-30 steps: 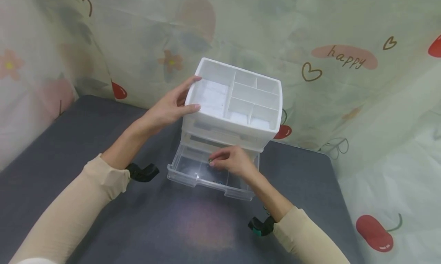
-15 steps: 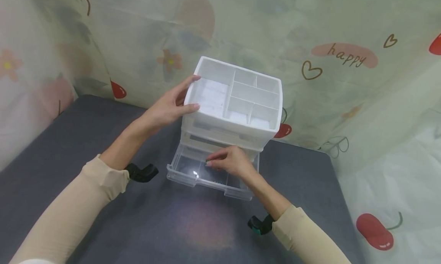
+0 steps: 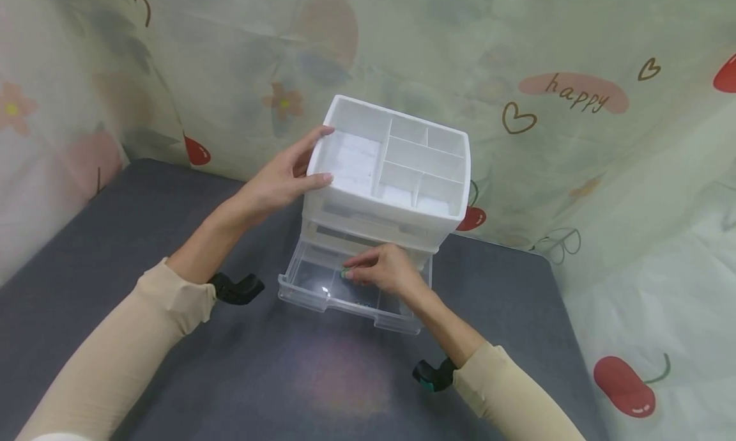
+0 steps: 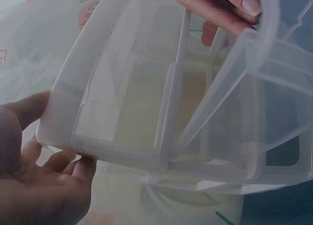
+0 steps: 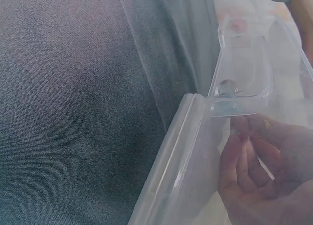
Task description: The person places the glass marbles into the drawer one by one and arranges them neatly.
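Observation:
A white desktop drawer organizer stands on the table with a divided tray on top. My left hand grips its upper left side, thumb at the front rim and fingers round the back. Below, a clear drawer is pulled out. My right hand is over this drawer and pinches a small green piece between thumb and fingertips, above a divider; its kind is too small to tell. In the right wrist view, the right hand shows through the drawer's clear wall, fingertips together.
Several tiny coloured bits lie near the drawer's front. The dark grey table extends round the organizer. Behind it hangs a patterned curtain. Black wrist cameras sit on both forearms.
My right hand has shifted slightly left with the small piece, and more green shows at its fingertips. The left hand keeps its grip on the organizer.

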Action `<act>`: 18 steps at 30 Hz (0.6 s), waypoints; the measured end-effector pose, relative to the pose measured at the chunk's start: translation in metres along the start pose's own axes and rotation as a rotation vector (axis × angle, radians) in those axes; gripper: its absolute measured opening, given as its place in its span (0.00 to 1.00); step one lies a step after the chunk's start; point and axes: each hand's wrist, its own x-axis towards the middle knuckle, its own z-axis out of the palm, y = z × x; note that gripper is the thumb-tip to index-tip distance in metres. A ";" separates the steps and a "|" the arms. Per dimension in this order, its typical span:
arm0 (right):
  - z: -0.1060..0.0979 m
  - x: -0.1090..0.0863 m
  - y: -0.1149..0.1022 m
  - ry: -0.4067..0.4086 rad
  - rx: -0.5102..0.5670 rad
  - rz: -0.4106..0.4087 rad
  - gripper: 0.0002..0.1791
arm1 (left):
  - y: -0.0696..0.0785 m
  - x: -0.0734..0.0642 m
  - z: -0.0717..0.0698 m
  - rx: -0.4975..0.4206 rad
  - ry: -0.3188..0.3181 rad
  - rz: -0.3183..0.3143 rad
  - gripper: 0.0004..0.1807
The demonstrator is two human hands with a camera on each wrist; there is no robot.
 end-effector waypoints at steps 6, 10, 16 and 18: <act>-0.002 0.000 0.002 -0.014 0.073 -0.027 0.12 | -0.005 0.003 0.000 -0.002 -0.003 0.014 0.38; -0.004 -0.002 0.000 -0.026 0.110 -0.032 0.13 | -0.005 0.003 0.000 -0.004 -0.008 0.014 0.39; -0.008 -0.011 -0.008 -0.031 0.153 -0.080 0.14 | -0.005 0.003 -0.001 -0.007 -0.006 0.020 0.39; -0.010 -0.014 -0.010 -0.027 0.171 -0.098 0.13 | -0.005 0.003 -0.001 -0.004 -0.007 0.027 0.39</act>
